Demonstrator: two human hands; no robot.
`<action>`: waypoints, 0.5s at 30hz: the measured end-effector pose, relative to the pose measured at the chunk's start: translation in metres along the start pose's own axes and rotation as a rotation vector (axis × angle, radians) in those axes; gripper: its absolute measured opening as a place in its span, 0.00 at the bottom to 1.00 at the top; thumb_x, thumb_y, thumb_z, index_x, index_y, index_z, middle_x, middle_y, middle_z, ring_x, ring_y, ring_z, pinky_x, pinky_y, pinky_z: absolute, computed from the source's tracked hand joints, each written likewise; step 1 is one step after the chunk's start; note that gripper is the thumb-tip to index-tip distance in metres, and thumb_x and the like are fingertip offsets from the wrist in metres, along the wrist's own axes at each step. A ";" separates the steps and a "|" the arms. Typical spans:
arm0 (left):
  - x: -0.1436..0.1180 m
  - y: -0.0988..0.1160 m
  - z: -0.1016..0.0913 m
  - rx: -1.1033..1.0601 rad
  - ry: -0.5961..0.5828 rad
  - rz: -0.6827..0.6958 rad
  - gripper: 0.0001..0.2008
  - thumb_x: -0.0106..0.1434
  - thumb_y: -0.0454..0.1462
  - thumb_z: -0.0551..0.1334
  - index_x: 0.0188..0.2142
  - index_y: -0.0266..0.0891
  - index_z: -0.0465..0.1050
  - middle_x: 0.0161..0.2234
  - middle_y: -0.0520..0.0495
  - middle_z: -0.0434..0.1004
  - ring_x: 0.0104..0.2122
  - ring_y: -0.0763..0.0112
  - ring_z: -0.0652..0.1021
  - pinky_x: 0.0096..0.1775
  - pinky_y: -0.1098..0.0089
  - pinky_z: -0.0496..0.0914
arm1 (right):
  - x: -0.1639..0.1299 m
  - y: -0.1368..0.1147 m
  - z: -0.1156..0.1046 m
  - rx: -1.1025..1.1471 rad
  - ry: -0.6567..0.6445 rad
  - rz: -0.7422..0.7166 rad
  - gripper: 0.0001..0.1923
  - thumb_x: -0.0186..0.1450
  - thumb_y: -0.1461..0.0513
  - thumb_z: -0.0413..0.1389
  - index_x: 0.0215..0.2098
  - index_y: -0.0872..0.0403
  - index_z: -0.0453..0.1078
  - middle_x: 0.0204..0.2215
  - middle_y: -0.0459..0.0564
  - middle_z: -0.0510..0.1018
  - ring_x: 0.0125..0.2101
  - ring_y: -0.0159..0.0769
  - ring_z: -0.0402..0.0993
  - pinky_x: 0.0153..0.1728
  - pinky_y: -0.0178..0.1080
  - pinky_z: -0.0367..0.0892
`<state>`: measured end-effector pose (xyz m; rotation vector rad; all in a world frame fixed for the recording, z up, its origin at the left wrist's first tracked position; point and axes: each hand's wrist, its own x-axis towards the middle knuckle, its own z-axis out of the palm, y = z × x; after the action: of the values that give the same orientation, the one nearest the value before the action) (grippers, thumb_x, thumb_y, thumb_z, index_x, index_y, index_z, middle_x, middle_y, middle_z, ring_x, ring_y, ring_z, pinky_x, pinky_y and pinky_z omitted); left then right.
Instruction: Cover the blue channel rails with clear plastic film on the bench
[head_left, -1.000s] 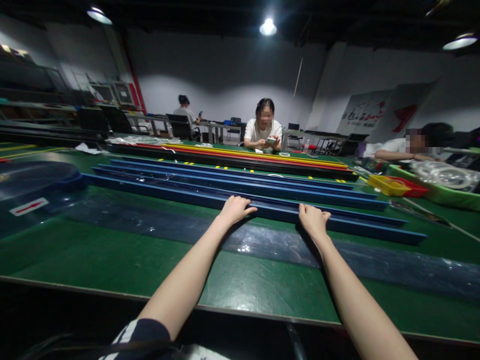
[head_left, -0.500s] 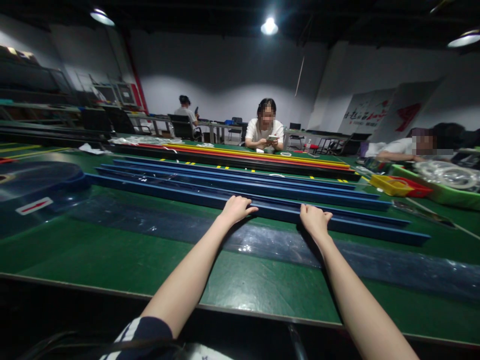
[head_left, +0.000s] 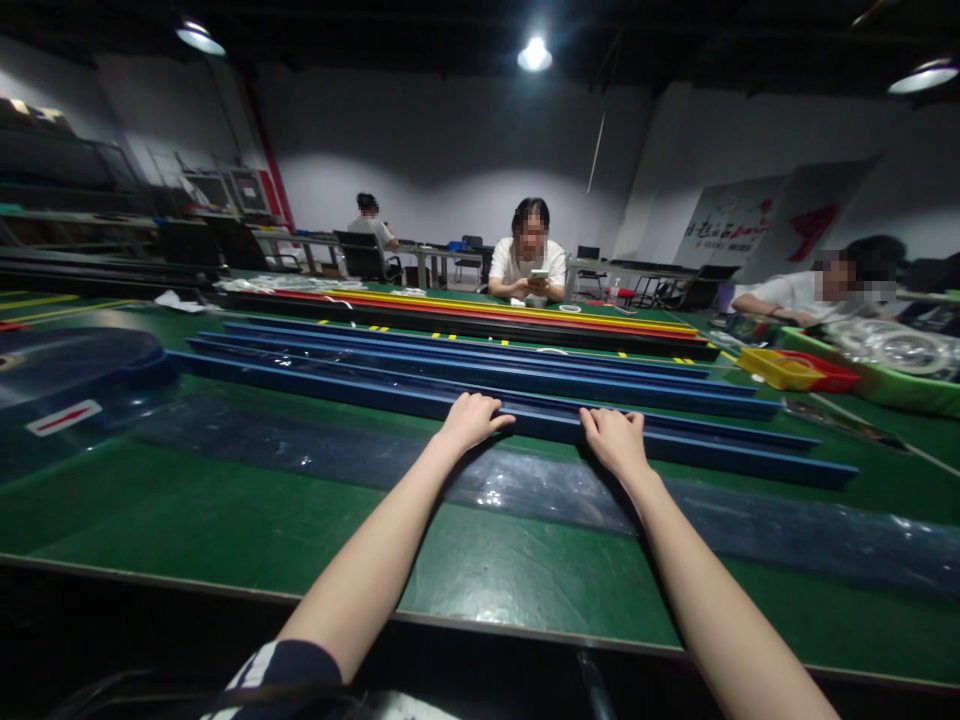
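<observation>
- Left hand (head_left: pixel 471 420) lies palm down, fingers curled over the top edge of the nearest long blue plastic channel (head_left: pixel 360 392); right hand (head_left: pixel 613 440) rests likewise on that channel, fingers spread flat, gripping nothing tightly.
- The channel lies on the green table (head_left: pixel 225 510), just beyond a clear film strip (head_left: pixel 787 535).
- Judging by its length, even pressure from both hands would keep it from skewing.
- Both forearms reach straight forward, wrists low, hands near each other.
</observation>
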<state>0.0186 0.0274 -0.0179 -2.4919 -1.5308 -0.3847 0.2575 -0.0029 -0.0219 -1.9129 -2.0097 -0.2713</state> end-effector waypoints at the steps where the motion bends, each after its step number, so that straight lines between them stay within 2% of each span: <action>1: 0.000 0.000 0.000 -0.001 0.001 -0.001 0.21 0.62 0.52 0.50 0.33 0.39 0.72 0.36 0.44 0.77 0.39 0.62 0.75 0.38 0.68 0.62 | 0.000 0.000 0.000 -0.004 -0.001 -0.014 0.24 0.67 0.56 0.36 0.29 0.54 0.71 0.34 0.53 0.78 0.38 0.38 0.70 0.39 0.42 0.49; 15: -0.001 0.000 -0.001 0.011 -0.004 -0.007 0.21 0.62 0.52 0.50 0.34 0.40 0.72 0.36 0.44 0.77 0.39 0.62 0.75 0.37 0.68 0.62 | -0.001 0.000 0.003 -0.031 0.010 -0.057 0.24 0.67 0.54 0.36 0.29 0.53 0.71 0.34 0.51 0.78 0.38 0.38 0.69 0.38 0.41 0.50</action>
<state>0.0187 0.0266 -0.0175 -2.4815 -1.5392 -0.3716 0.2573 -0.0025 -0.0248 -1.8709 -2.0671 -0.3282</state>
